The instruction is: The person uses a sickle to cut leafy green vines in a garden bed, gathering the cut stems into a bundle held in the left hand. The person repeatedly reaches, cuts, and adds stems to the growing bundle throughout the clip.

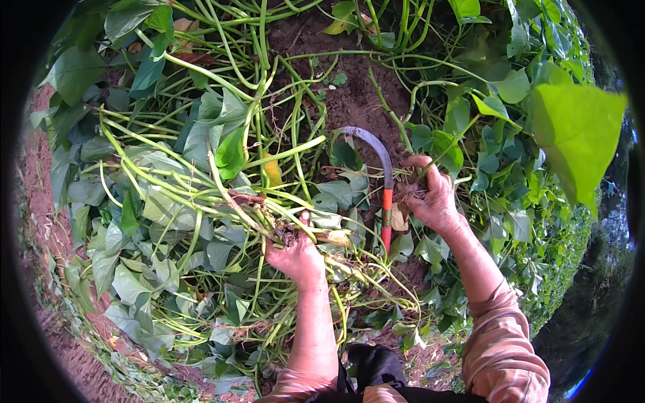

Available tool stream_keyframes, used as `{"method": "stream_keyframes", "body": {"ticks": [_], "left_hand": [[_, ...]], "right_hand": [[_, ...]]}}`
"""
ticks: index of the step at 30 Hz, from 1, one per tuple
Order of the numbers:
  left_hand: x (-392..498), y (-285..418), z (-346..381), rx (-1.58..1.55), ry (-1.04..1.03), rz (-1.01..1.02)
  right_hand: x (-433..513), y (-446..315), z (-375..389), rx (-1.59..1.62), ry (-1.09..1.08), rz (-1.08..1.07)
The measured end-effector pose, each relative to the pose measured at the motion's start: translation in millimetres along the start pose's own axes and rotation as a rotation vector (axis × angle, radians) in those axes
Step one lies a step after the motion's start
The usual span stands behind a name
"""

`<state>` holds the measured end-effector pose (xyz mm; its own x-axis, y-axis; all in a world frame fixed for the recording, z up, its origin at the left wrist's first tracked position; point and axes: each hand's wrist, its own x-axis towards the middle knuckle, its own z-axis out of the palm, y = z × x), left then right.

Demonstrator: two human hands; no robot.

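Observation:
My left hand is closed around a bundle of leafy green vine stems, whose cut or broken ends show at my fingers. The stems spread out to the upper left. On the right, my right hand has its thumb and fingers around a clump of thin roots and stem bases near the ground. Between my hands lies a sickle with a curved grey blade and a red-orange handle, its blade arching up to the left. Neither hand touches it. Leaves and stems hide part of its handle end.
Bare reddish-brown soil runs between the vines ahead. Dense foliage stands along the right, with a large leaf close to the camera. More soil shows at the far left. Dark clothing is visible below.

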<state>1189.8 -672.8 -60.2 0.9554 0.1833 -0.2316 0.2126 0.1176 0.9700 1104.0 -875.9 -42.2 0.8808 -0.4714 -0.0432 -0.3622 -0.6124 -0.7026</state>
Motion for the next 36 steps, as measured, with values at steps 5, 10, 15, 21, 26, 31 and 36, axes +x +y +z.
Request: {"method": "stream_keyframes", "body": {"ticks": [5, 10, 15, 21, 26, 31, 36], "left_hand": [[-12, -7, -9, 0.208, -0.008, 0.076], [-24, -14, -18, 0.099, -0.054, 0.168], [-24, -17, -20, 0.122, -0.006, 0.067], [-20, -17, -13, 0.045, -0.06, -0.04], [-13, -17, -10, -0.08, -0.074, -0.065], [-9, -14, -9, -0.01, -0.088, -0.076], [-3, -13, -8, 0.042, -0.113, -0.06]], "right_hand": [[7, 7, 45, -0.293, -0.121, -0.003], [-5, 13, 89, -0.355, -0.1, 0.142], [-87, 30, 76, -0.29, -0.264, 0.269], [-41, 33, 56, -0.418, -0.337, -0.004], [13, -7, 37, -0.319, -0.155, -0.254], [25, -1, 26, -0.189, -0.259, -0.348], [8, 8, 16, 0.13, -0.515, -0.118]]}}
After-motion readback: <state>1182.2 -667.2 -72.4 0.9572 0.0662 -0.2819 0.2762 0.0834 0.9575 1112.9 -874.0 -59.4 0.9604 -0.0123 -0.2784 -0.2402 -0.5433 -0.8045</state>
